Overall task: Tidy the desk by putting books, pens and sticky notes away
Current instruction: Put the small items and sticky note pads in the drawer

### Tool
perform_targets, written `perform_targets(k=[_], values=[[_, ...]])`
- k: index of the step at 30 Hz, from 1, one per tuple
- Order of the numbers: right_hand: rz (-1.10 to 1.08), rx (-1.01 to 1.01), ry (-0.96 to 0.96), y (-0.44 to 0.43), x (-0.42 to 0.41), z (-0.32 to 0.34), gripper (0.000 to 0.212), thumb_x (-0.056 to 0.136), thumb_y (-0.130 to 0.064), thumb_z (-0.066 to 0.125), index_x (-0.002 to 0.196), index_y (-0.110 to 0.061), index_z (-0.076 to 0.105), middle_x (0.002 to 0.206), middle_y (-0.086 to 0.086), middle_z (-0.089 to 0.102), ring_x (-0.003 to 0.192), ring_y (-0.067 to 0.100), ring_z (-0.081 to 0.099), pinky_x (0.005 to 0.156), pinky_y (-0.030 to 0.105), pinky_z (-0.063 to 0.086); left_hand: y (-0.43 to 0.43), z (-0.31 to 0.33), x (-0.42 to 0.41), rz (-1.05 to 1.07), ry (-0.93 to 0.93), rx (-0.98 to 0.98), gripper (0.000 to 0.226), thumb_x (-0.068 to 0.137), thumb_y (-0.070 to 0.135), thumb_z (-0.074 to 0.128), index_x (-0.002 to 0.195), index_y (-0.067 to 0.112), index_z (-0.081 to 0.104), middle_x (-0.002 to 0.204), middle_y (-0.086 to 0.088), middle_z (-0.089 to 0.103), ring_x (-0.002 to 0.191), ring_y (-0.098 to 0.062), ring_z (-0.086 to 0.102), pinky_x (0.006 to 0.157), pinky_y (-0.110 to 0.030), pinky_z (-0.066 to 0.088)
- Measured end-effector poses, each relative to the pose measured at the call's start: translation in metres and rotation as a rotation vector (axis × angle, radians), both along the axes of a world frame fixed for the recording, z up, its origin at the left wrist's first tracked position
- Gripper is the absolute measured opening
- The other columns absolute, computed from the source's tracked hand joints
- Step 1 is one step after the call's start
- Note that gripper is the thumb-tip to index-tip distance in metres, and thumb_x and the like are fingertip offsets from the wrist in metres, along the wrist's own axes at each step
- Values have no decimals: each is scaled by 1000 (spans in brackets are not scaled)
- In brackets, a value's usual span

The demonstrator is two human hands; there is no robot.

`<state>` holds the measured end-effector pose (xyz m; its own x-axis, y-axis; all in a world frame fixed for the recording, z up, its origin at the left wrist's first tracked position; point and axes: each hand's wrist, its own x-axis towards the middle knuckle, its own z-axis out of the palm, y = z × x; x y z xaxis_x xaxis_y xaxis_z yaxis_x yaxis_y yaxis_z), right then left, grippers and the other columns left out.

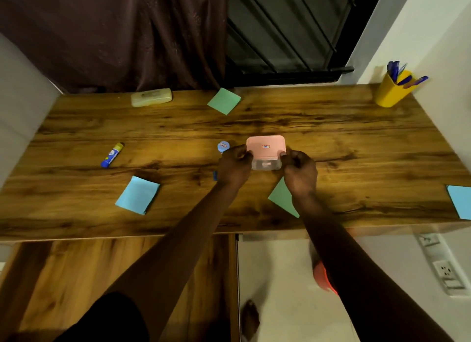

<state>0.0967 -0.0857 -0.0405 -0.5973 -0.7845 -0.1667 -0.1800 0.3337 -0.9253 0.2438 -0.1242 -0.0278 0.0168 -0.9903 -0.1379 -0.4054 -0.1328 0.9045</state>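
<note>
Box [265, 148], pink lid, clear base; left hand [235, 163] and right hand [300, 169] grip its ends. Contents blurred; green note [280, 197] near box half-covered by right wrist.

No words can be read. The pink lid [254, 141] has a small red and blue label [265, 146], too blurry. Left of the lid, the round blue cap [223, 146] and glue stick [112, 155] have blurry labels too.

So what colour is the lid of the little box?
The lid is pink, with a small label in the middle; the head view shows it.
</note>
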Motion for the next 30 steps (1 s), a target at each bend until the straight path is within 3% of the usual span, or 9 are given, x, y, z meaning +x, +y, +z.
perform_targets(k=[3,6,9,14,16,19,26,30], values=[[-21,-60,-10,14,16,2,24,91,-38,73,96,-15,78,88,-6,76,83,7,69,73,21,48,14,-1,28,95,61,-30,32,96,21,67,127,12,70,124,-6,73,112,-21,68,84,-25,56],[20,-62,-31,32,44,9,29,86,-39,79,78,-12,74,73,-1,75,66,11,65,71,29,51,34,4,69,168,233,-8,27,92,12,73,118,8,74,116,-11,75,106,-26,72,92,-50,59],[85,-25,-126,52,84,16,25,83,-36,84,82,-11,78,77,3,78,72,19,73,73,34,56,59,13,122,197,300,-6,22,86,6,77,107,9,77,107,-12,77,102,-29,73,93,-55,57],[269,6,-287,95,163,27,11,84,-20,84,91,-14,78,84,1,80,81,20,78,70,28,62,109,18,220,213,277,-16,25,83,5,79,104,17,79,103,-1,79,101,-16,74,97,-49,57],[309,52,-319,108,195,30,16,82,-19,86,95,-17,77,88,-2,80,83,15,78,71,30,63,130,18,257,222,306,-18,28,84,5,79,108,18,79,107,2,78,106,-15,73,97,-45,58],[338,115,-347,127,250,30,27,78,-15,88,101,-15,75,86,-6,80,77,6,76,61,17,57,163,17,314,254,261,-26,31,83,6,79,107,26,80,105,8,79,103,-12,74,93,-44,59],[444,305,-408,159,367,0,32,83,-16,84,111,-9,69,98,6,76,78,12,71,58,14,54,222,1,425,368,144,-16,36,87,7,76,105,38,75,106,10,78,102,-14,74,85,-49,62],[503,375,-426,161,424,-34,25,90,-16,77,109,-20,61,109,2,71,93,15,71,68,20,58,233,-14,472,427,37,11,19,92,7,70,106,18,75,99,5,78,94,-12,74,84,-49,62]])
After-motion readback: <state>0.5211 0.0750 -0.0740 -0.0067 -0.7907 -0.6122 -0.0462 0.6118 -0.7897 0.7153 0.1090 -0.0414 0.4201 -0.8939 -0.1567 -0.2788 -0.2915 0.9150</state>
